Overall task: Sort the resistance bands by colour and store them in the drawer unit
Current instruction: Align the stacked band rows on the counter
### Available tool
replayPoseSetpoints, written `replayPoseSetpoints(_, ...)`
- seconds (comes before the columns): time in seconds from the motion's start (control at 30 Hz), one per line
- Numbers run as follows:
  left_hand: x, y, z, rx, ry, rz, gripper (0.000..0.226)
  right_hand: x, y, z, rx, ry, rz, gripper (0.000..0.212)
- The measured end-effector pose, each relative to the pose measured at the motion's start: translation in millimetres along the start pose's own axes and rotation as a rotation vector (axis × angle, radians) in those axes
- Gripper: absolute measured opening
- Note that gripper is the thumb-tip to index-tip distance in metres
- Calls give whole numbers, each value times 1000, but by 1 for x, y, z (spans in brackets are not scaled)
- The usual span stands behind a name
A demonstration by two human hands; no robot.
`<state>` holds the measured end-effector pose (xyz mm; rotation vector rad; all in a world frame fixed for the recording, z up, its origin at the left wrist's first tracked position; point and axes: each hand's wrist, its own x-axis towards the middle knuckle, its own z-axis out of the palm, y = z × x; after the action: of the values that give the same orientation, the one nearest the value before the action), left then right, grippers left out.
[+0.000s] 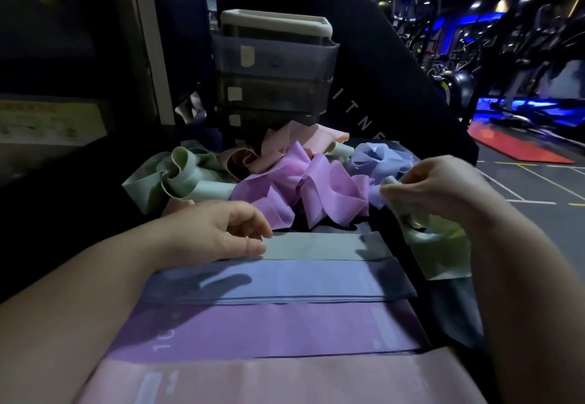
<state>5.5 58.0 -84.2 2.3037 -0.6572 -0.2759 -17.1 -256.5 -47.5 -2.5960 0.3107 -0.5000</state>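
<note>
Well, crumpled green band (440, 246) in right hand (443, 185).

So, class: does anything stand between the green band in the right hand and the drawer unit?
Yes. A heap of bands lies between them, its pink bands piled against the lowest fronts of the drawer unit. The right hand pinches the green band.

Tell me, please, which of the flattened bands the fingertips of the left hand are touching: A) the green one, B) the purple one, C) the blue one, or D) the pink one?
A: the left hand has its fingertips on the flat green band, which lies just beyond the flat blue band.
</note>
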Motion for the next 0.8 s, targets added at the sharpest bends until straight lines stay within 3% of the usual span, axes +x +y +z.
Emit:
replayPoseSetpoints(0.13, 2, 2, 1, -27, -7, 3, 13, 4, -8, 19, 135, -32, -30, 36)
replayPoseSetpoints(0.23, 1, 2, 1, -37, -3, 11, 13, 3, -14, 22, 302, -251, -64, 34)
replayPoseSetpoints(0.3, 2, 1, 1, -47, 3, 7, 14, -2, -13, 15, 383, -400, -79, 51)
replayPoseSetpoints(0.37, 2, 1, 3, -48, 3, 3, 14, -3, -8, 6, 277, -444, -114, 56)
replayPoseSetpoints(0.5, 3, -1, 6, -10, 22, -4, 13, -4, -4, 9, -55, -414, -142, 36)
replayPoseSetpoints(0.63, 0, -1, 7, 19, 34, -4, 12, -3, -8, 25, -237, -336, -215, 49)
replayPoseSetpoints(0.73, 0, 0, 8, 5, 37, -7, 13, -3, -9, 25, -273, -392, -233, 62)
replayPoseSetpoints(0.8, 0, 1, 9, 2, 33, -8, 13, -3, -8, 26, -312, -417, -246, 58)
